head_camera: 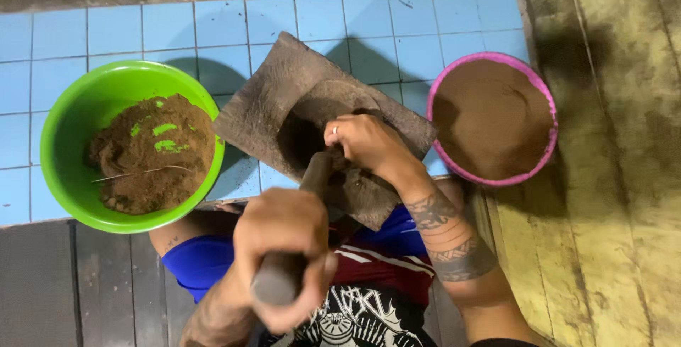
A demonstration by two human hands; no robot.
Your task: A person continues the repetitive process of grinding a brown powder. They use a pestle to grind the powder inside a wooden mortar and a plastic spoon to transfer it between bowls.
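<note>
A slanted grinding stone slab [284, 92] lies just ahead of both hands, between a green bowl [78, 116] and a pink bowl [543, 116] of brown powder. The left hand [284, 237] is closed around the stone roller's [312, 177] near end; its long axis runs away to the right hand [365, 141], closed over the far end.

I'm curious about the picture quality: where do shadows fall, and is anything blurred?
In the head view, dark shadows fall on the blue tiles behind the stone slab and over the wooden floor at right. The left hand, its grip round the pestle, looks softly blurred. The green bowl and pink bowl stay sharp and evenly lit.
</note>
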